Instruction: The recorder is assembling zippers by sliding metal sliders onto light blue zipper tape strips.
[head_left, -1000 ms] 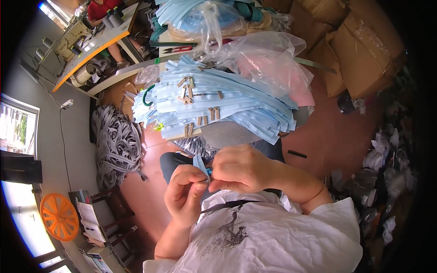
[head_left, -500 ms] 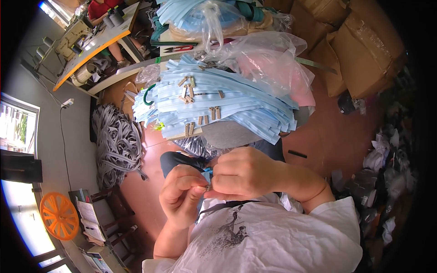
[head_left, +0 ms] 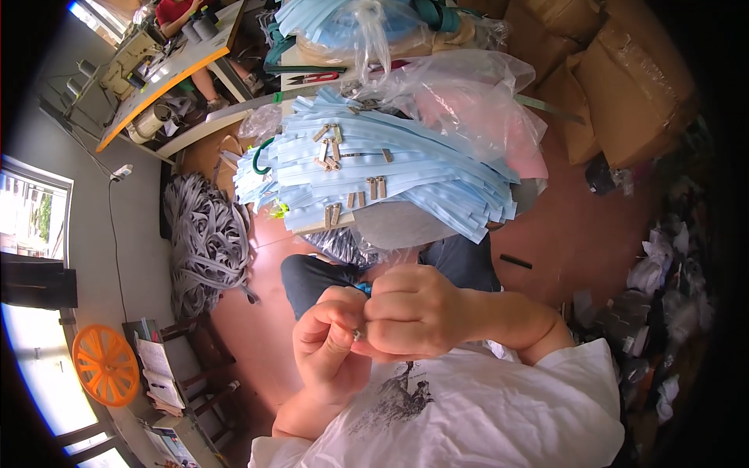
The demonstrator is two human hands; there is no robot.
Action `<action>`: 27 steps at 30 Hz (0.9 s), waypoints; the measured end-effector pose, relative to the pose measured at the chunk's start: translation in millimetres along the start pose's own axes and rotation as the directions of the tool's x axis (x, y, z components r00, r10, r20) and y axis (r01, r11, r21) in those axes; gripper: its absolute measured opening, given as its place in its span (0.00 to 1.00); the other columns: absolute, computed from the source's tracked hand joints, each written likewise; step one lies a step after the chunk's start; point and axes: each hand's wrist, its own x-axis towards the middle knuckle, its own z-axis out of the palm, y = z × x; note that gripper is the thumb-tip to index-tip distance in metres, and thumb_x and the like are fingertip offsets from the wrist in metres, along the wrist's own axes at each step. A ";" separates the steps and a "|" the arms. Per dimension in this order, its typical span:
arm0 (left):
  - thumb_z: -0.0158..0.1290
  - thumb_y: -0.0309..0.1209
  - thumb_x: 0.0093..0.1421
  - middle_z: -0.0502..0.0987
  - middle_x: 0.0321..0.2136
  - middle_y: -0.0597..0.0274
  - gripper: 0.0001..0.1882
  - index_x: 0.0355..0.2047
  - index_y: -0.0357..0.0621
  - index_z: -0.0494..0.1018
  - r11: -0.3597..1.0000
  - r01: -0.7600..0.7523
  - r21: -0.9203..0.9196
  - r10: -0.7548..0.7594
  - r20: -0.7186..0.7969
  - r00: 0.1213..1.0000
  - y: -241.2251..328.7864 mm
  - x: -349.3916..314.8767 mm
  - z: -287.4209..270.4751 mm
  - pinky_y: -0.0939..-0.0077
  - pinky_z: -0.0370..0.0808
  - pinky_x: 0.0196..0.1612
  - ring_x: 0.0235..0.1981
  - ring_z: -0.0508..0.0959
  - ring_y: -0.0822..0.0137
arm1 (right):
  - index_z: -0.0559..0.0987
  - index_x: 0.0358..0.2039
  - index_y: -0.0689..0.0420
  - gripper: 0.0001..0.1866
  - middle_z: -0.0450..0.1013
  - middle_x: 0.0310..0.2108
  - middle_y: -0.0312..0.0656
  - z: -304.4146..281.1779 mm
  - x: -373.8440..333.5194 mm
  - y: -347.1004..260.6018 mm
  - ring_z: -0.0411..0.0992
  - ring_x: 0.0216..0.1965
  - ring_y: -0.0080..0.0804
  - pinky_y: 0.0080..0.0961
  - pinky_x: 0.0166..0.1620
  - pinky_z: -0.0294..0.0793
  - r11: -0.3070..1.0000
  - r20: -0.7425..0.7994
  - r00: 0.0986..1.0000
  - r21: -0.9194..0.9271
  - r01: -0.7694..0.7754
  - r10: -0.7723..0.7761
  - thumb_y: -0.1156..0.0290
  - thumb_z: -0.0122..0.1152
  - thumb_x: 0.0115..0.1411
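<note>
My left hand (head_left: 329,339) and my right hand (head_left: 413,312) meet close in front of my shirt, both closed. Between the left thumb and forefinger a small metal piece (head_left: 357,335) shows, perhaps a zipper slider. The right fingers are curled against it, and what they grip is hidden. A bit of bright blue material (head_left: 363,288) peeks out at the top between the hands. Beyond them, light blue zipper tapes (head_left: 421,183) lie in a thick fanned pile on a bench, with several small brass-coloured zipper pulls (head_left: 331,160) scattered on top.
Clear plastic bags (head_left: 468,86) and red-handled scissors (head_left: 314,78) lie behind the pile. Grey strips (head_left: 204,242) heap on the floor at left. Cardboard boxes (head_left: 624,86) stand at back right. A person (head_left: 173,14) sits by a sewing table (head_left: 168,83) at back left.
My left hand has shifted slightly right in the picture and turned a little, still pinching the small metal piece. The right hand stays closed beside it. The whole view has tilted slightly.
</note>
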 end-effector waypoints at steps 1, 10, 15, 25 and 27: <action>0.54 0.33 0.64 0.67 0.32 0.64 0.09 0.31 0.42 0.69 1.000 0.009 -0.020 -0.009 -0.007 1.000 -0.1 -0.5 0.8 0.73 0.66 0.42 0.35 0.66 0.68 | 0.68 0.20 0.53 0.14 0.59 0.21 0.32 1.2 0.1 0.0 0.63 0.21 0.28 0.26 0.23 0.63 1.000 -0.018 1.000 -0.009 0.008 -0.008 0.68 0.65 0.54; 0.54 0.30 0.64 0.69 0.34 0.61 0.07 0.34 0.40 0.71 0.998 -0.011 -0.061 0.012 0.025 1.000 -9.1 -0.4 -10.5 0.72 0.66 0.43 0.36 0.68 0.66 | 0.67 0.20 0.53 0.15 0.61 0.20 0.33 0.1 -4.1 4.3 0.63 0.20 0.28 0.27 0.23 0.63 0.999 -0.007 1.000 0.037 -0.018 0.019 0.67 0.66 0.55; 0.57 0.26 0.61 0.71 0.36 0.57 0.06 0.37 0.38 0.75 0.977 -0.189 0.099 0.178 0.111 0.978 -7.9 8.7 -18.7 0.69 0.68 0.44 0.38 0.71 0.63 | 0.70 0.24 0.56 0.14 0.66 0.22 0.36 -9.3 1.2 2.4 0.66 0.21 0.33 0.28 0.25 0.65 0.984 0.029 0.990 0.102 -0.142 0.140 0.65 0.67 0.56; 0.60 0.26 0.58 0.71 0.34 0.58 0.06 0.35 0.38 0.78 0.930 -0.291 0.226 0.272 0.111 0.956 -8.1 11.2 -19.7 0.71 0.68 0.41 0.36 0.71 0.64 | 0.75 0.34 0.62 0.13 0.73 0.29 0.42 -8.5 -2.7 3.0 0.72 0.27 0.37 0.30 0.30 0.71 0.899 0.004 0.968 0.370 -0.235 0.251 0.73 0.70 0.53; 0.59 0.26 0.58 0.71 0.34 0.58 0.05 0.34 0.38 0.77 0.912 -0.316 0.260 0.293 0.124 0.948 -9.9 12.4 -21.3 0.72 0.68 0.40 0.35 0.71 0.64 | 0.75 0.35 0.62 0.12 0.73 0.29 0.42 -8.8 -2.4 4.5 0.71 0.27 0.38 0.30 0.30 0.71 0.939 -0.007 0.982 0.293 -0.179 0.189 0.75 0.70 0.52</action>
